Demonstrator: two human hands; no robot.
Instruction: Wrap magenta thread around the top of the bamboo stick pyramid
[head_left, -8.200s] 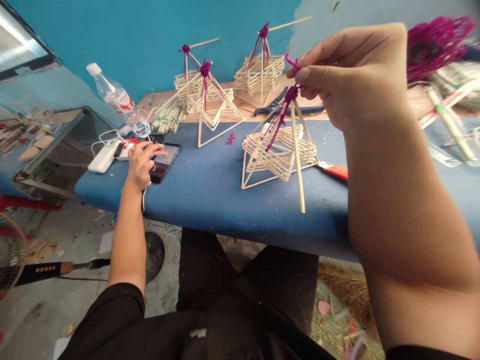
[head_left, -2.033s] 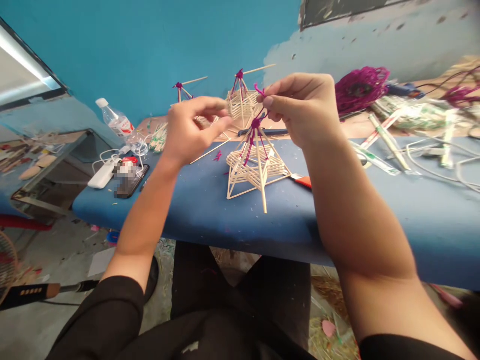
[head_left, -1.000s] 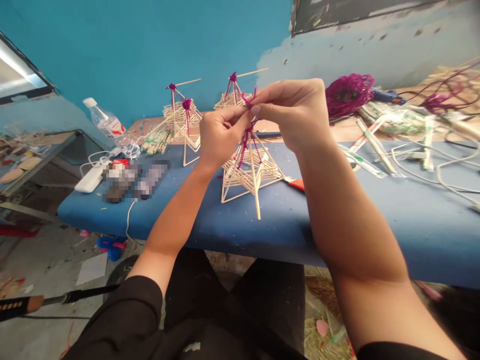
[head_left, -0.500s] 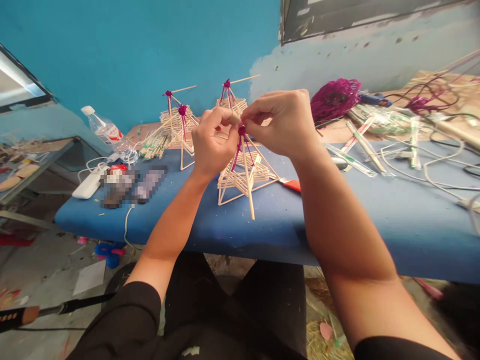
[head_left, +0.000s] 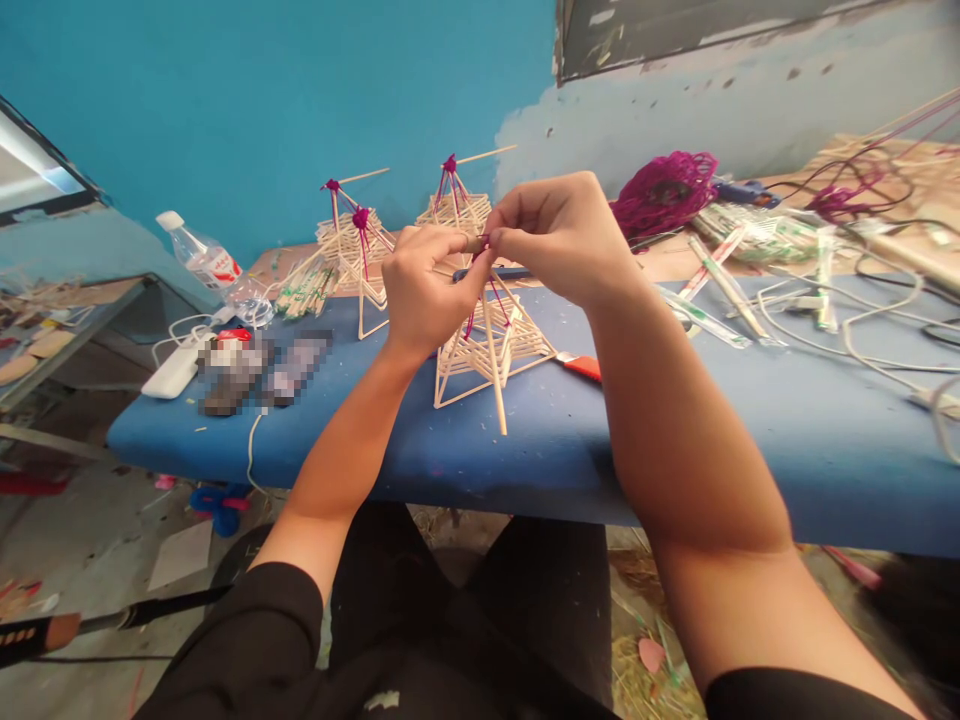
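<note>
A small pyramid frame of thin wooden sticks (head_left: 491, 345) stands on the blue padded table (head_left: 525, 450), bound at its top with magenta string (head_left: 480, 300). My left hand (head_left: 427, 290) and my right hand (head_left: 559, 235) meet above its tip, and the fingers of both pinch the string ends there. The knot itself is mostly hidden behind my fingertips. One long stick of the frame reaches down toward the table's front edge.
Three more stick frames (head_left: 352, 245) stand at the back left near a plastic water bottle (head_left: 206, 265). A phone (head_left: 296, 365) and a white power bank (head_left: 176, 370) lie at the left. A magenta string bundle (head_left: 660, 190), cables and wrapped sticks crowd the right; a red-handled tool (head_left: 581, 367) lies beside the frame.
My left hand left the phone and came up to the frame's top, joining the right hand. Over the last second both hands drew closer together on the string.
</note>
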